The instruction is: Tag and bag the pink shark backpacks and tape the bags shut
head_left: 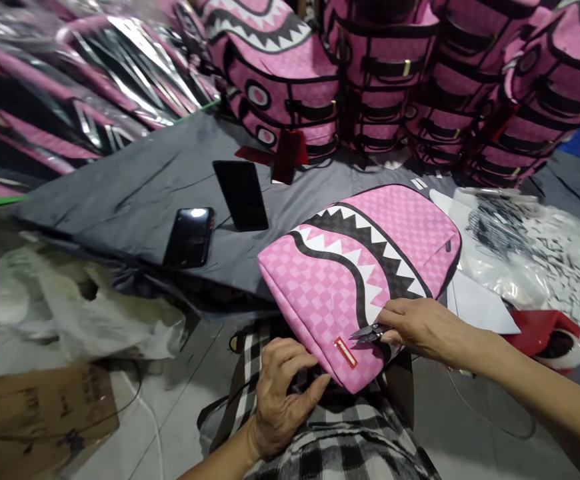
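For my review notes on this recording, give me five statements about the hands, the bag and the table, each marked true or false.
1. The right hand holds thread snips over a pink backpack. True.
2. The left hand is holding a roll of tape. False: it is at the backpack's near edge, with no tape in it.
3. The snips' tips point toward the small red label. True.
4. The backpack's shark-mouth print faces down. False: it faces up.
5. The glossy black phone-like device lies right of the backpack in the picture. False: it lies to the left.
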Action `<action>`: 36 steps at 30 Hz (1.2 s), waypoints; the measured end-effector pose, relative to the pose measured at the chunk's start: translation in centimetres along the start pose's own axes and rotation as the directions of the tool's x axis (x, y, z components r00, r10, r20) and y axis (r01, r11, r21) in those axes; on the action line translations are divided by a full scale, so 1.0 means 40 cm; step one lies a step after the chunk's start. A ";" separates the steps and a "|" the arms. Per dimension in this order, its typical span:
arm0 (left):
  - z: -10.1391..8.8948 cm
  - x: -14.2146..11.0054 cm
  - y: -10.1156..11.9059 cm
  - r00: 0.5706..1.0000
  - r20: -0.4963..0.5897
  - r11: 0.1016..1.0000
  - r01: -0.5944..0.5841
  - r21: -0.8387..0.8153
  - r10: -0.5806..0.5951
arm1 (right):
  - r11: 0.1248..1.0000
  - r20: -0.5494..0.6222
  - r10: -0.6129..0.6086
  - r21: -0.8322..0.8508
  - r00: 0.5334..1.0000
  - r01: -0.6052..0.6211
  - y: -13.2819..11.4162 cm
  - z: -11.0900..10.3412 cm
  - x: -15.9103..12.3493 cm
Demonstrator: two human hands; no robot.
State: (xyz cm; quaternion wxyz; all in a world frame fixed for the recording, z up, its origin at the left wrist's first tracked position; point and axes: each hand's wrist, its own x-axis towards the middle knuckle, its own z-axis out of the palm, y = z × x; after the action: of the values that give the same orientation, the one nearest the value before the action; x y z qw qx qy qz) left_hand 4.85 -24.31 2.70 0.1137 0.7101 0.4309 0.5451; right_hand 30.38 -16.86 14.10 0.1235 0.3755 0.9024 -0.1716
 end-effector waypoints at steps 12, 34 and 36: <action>0.021 0.022 0.046 0.769 0.278 0.811 0.582 0.067 -0.575 | 0.980 0.132 -0.147 -0.114 0.980 0.163 0.025 -0.037 0.097; 0.039 0.010 0.034 0.591 0.422 0.575 0.798 -0.179 -0.688 | 0.968 0.185 -0.249 0.017 0.951 0.250 0.045 -0.042 0.115; 0.038 0.011 0.034 0.587 0.433 0.564 0.802 -0.196 -0.684 | 0.968 0.191 -0.248 0.009 0.950 0.251 0.043 -0.042 0.117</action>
State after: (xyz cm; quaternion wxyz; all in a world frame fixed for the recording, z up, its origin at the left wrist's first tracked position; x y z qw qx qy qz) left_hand 6.85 -24.34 3.29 0.5333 0.4976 0.5573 0.3967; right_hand 28.23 -12.08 13.59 0.1895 0.2393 0.9279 -0.2139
